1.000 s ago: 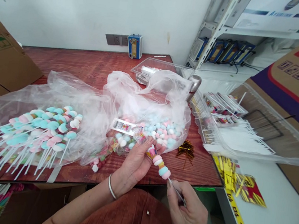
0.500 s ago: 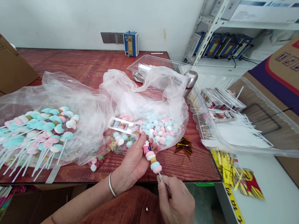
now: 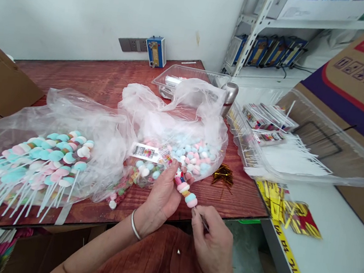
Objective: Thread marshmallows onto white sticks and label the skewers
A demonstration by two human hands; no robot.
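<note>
A candy skewer (image 3: 190, 199) of pink, white, yellow and blue marshmallows runs between my hands. My left hand (image 3: 163, 191) is closed around its upper end, where a printed wrapper shows past the fingers. Below the lowest marshmallow, my right hand (image 3: 211, 237) pinches the stick, which is mostly hidden in its fingers. Just beyond my left hand lies a white printed packet (image 3: 147, 152). Behind it, an open plastic bag (image 3: 167, 121) holds loose pink, blue and white marshmallows (image 3: 196, 156). Many finished marshmallow skewers (image 3: 51, 156) lie on another plastic bag at left, their white sticks pointing toward me.
Gold twist ties (image 3: 223, 175) lie right of the bag. A clear bin (image 3: 264, 166) holds white sticks and printed packets. A steel flask (image 3: 229, 93) stands behind, beside a clear tray (image 3: 193, 72). Cardboard boxes (image 3: 5, 84) flank the red-brown table (image 3: 77, 70); yellow tie packs (image 3: 301, 220) lie at right.
My right hand has shifted slightly up the stick, closer to the lowest marshmallow. The whole view has moved a little; my left hand keeps its hold.
</note>
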